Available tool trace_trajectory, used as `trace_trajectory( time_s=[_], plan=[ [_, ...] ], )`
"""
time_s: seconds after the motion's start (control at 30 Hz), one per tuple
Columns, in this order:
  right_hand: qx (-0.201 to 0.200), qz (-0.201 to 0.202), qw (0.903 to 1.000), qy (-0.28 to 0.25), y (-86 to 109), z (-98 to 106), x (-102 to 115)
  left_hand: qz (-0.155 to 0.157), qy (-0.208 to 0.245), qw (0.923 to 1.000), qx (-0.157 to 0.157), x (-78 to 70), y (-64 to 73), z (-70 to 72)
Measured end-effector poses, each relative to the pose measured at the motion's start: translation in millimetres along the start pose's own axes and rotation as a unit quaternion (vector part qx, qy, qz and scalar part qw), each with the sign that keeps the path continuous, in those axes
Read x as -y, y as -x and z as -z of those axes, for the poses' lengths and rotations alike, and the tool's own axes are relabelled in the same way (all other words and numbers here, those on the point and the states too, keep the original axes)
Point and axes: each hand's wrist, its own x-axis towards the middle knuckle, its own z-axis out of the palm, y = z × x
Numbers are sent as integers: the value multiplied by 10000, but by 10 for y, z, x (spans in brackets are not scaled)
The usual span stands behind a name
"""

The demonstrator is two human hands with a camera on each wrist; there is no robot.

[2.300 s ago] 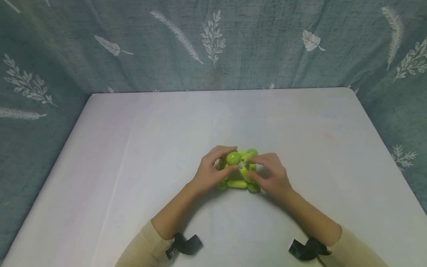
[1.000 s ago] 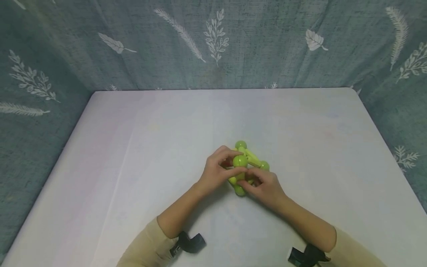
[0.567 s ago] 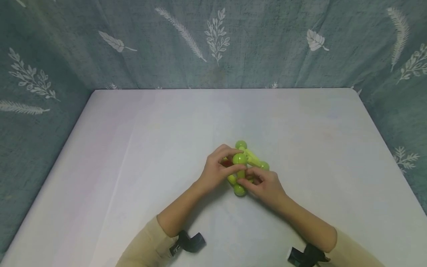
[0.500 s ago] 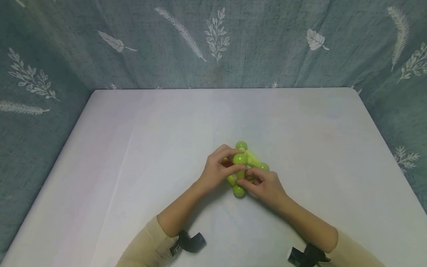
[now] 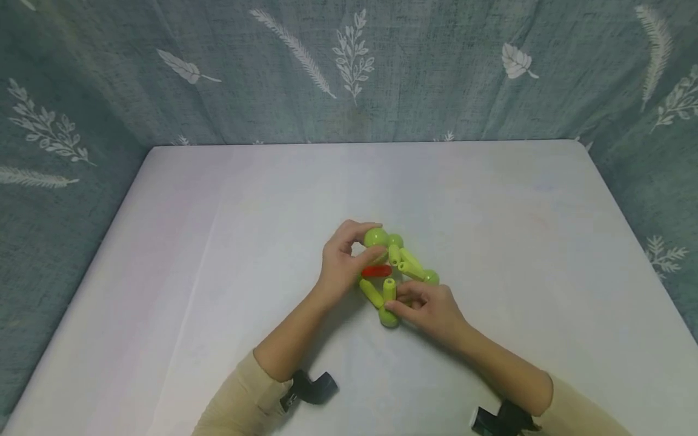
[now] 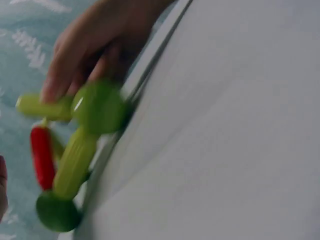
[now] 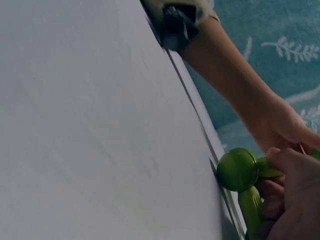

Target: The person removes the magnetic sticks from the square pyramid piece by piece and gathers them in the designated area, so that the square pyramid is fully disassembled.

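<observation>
My left hand point(image 5: 340, 260) holds a green ball point(image 5: 376, 237) between thumb and fingers. My right hand point(image 5: 433, 309) pinches an upright yellow-green rod point(image 5: 389, 289), whose lower end sits in another green ball point(image 5: 389, 317) near the tabletop. Both belong to a toy frame of balls and rods. A red rod point(image 5: 377, 270) lies across it, and a lower yellow-green rod point(image 5: 372, 293) runs along its left side. Further yellow-green rods point(image 5: 411, 272) reach the right-hand ball point(image 5: 431, 277); another ball point(image 5: 395, 241) shows at the back. In the left wrist view, the pinched rod point(image 6: 45, 107) has a free end.
A white table point(image 5: 262, 206) spreads around the hands. Behind it hangs a blue-green cloth point(image 5: 414, 72) with white leaf prints. Black wrist cameras point(image 5: 315, 387) are strapped at both cuffs.
My left hand has moved back and left with its green ball, away from the upright rod. That rod's top end and the red rod now show. My right hand keeps its pinch, slightly lower.
</observation>
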Motion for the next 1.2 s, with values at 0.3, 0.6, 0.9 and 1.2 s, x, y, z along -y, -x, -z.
trace_trajectory(
  time_s=[0.3,0.6,0.9,1.2],
  plan=[
    [110,147,9997,-174,45,-60,-31,923,-563,9924,-582,188,-173,333],
    [18,836,9959,-337,47,-87,-152,1826,-855,9766,-751,579,-411,773],
    [10,1207,9917,-437,-26,16,44,2145,-1956,9557,-486,920,-696,1207],
    [96,1372,9898,-367,-36,36,61,2294,-2656,9358,-351,997,-881,1284]
  ],
)
